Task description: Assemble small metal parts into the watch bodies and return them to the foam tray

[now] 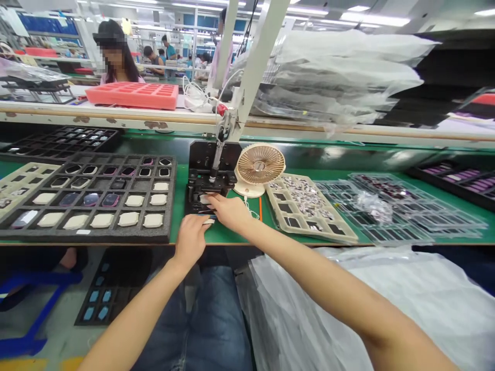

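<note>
A black hand press point(212, 180) with a metal lever stands on the green bench in front of me. My right hand point(230, 210) reaches into its base from the right, fingers pressed together at a small pale piece point(203, 199) lying in the fixture. Whether they grip that piece is hidden. Just below, at the press's front edge, my left hand point(191, 234) is closed on a small flat pale piece point(209, 221). To the left, a dark grey foam tray point(172, 198) holds cream-coloured and dark watch-case-like parts in its compartments.
A small fan point(260, 164) stands right of the press. Beyond it are a beige tray point(350, 234) of small parts and clear plastic trays point(421, 226). A shelf with a red foam tray point(133, 98) runs behind. A person point(118, 56) sits opposite.
</note>
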Demonstrator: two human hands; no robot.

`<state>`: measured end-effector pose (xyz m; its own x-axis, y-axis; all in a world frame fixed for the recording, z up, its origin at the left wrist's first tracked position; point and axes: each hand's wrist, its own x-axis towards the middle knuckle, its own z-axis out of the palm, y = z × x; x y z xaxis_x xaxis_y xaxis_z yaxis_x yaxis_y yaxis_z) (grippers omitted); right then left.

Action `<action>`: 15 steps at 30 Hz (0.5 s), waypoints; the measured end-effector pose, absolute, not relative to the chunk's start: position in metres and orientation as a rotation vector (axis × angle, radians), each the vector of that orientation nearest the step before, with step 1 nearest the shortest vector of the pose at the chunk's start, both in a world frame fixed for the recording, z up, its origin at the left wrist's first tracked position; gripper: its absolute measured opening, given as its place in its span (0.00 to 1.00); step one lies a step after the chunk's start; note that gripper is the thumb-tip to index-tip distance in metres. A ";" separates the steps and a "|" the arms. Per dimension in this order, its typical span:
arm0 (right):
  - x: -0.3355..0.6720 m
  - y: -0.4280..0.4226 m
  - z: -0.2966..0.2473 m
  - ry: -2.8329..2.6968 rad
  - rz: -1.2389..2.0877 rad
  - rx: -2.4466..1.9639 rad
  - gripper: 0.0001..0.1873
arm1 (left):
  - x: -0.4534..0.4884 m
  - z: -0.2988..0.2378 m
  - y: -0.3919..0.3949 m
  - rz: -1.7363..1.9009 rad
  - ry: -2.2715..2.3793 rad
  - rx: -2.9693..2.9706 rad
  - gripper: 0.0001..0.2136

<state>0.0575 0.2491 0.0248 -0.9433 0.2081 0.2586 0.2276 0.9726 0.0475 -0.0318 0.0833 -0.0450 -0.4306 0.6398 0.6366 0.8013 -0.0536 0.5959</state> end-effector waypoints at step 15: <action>0.102 0.251 0.044 -2.775 -0.039 -0.355 0.26 | -0.046 -0.029 0.109 -1.320 -2.078 -1.460 0.15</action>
